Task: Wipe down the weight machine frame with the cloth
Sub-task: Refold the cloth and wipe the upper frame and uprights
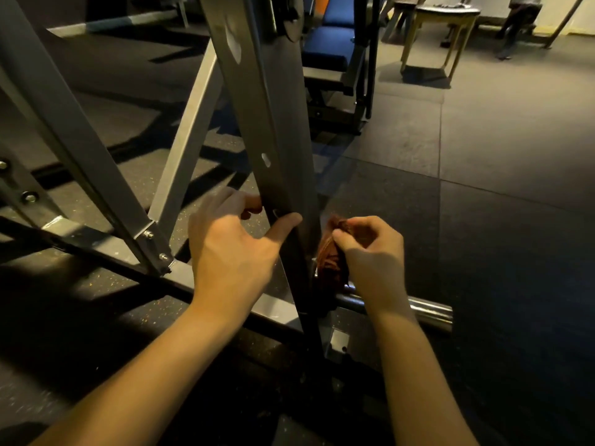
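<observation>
From my station the frame upright (277, 123) reads as painted steel: a mid-grey coat with a dull satin sheen, smooth apart from its punched slots. The diagonal brace (190, 123) beside it wears a paler grey paint, just as flat. The cloth (331, 259) is rust-brown fabric, fuzzy, crumpled and wholly matt. The weight peg (418, 309) is polished chrome, glossy with sharp highlights. The bolts (29, 197) at the left are bright bare metal. I take the floor mats (499, 252) for black rubber, grainy, matt and flecked with pale specks. The bench pad (325, 46) is smooth blue upholstery. The table (447, 17) looks like yellowish wood, its finish too dim to judge.
</observation>
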Demonstrator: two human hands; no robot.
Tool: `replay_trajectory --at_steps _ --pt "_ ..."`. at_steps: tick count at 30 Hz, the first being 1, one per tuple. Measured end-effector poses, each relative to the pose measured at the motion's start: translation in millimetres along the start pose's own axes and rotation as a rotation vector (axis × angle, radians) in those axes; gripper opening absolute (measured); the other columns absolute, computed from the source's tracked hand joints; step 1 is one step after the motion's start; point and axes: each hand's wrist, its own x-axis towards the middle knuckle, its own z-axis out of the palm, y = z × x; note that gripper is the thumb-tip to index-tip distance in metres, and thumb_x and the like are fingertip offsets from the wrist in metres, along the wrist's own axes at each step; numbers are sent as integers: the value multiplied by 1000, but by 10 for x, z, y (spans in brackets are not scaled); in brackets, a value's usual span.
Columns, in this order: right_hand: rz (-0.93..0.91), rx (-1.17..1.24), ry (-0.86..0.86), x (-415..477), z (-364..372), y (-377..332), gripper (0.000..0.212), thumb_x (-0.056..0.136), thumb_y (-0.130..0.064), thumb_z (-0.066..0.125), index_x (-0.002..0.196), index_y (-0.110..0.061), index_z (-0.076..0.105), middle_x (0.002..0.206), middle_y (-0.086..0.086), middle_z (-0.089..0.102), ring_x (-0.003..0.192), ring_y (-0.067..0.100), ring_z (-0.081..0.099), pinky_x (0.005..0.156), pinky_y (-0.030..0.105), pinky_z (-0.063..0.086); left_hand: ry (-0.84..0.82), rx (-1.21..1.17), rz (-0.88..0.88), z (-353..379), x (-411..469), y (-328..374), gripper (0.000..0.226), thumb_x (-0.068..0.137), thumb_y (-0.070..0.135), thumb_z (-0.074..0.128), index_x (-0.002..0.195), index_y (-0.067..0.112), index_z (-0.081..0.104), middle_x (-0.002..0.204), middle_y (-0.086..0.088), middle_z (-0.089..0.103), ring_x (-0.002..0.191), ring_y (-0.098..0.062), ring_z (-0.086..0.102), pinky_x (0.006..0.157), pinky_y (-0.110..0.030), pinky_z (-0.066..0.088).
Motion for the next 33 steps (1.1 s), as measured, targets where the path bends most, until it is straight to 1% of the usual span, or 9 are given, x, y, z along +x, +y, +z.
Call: replay_trajectory --at_steps 3,8,10,15,18,23,25,30,33 --pt "78 109 104 -145 -83 34 26 95 -16 68 120 -21 65 110 -6 69 96 4 69 72 10 56 0 20 36 27 -9 -119 48 77 55 76 107 19 67 104 3 64 100 -18 59 88 -46 53" --pt "222 44 153 -404 -95 130 27 95 -9 65 118 -23 64 109 -9 67 90 -6 63 61 2 48 -113 -24 -98 140 -227 -240 57 71 61 75 112 23 68 106 8 61 102 -12 57 86 -39 53" --pt "328 57 155 -534 -68 202 26 94 -8 66 113 -25 64 104 -10 68 83 -10 63 57 8 49 -145 -22 -116 183 -268 -246 50 73 59 76 111 29 66 104 12 61 103 -13 59 88 -42 55" --pt "612 225 191 -737 74 483 32 91 -4 68 116 -25 64 111 -3 69 98 9 65 68 22 48 -121 12 -159 237 -286 -209 51 75 61 78 112 27 69 106 12 67 106 -11 60 92 -40 54" --pt "703 304 154 -736 162 664 34 89 -2 69 116 -23 65 113 0 69 104 17 66 83 33 55 -56 47 -161 271 -303 -186 46 75 58 80 108 27 72 101 13 69 103 -11 61 90 -42 54" --pt "857 459 138 -646 343 790 28 91 -1 67 111 -20 66 115 6 69 112 24 65 104 49 51 -43 102 -233 285 -285 -50 37 79 61 75 98 30 67 99 13 67 100 -10 62 91 -42 54" --pt "862 510 152 -646 393 804 33 91 -2 67 120 -19 65 119 6 69 115 24 64 107 51 49 -49 122 -262 274 -242 25 31 79 56 79 94 35 62 95 14 65 95 -8 61 88 -39 55" --pt "816 531 235 -699 525 917 38 92 -6 67 126 -23 63 115 -1 70 112 19 65 104 48 51 -74 183 -182 246 -208 -77 39 77 62 78 96 28 70 90 15 67 87 -3 63 82 -35 57" --pt "789 514 292 -707 603 1002 34 92 -6 68 119 -27 64 111 -4 70 103 14 67 97 42 55 -125 152 -131 271 -126 -222 41 76 58 80 99 24 71 94 10 69 89 -7 63 79 -31 53"
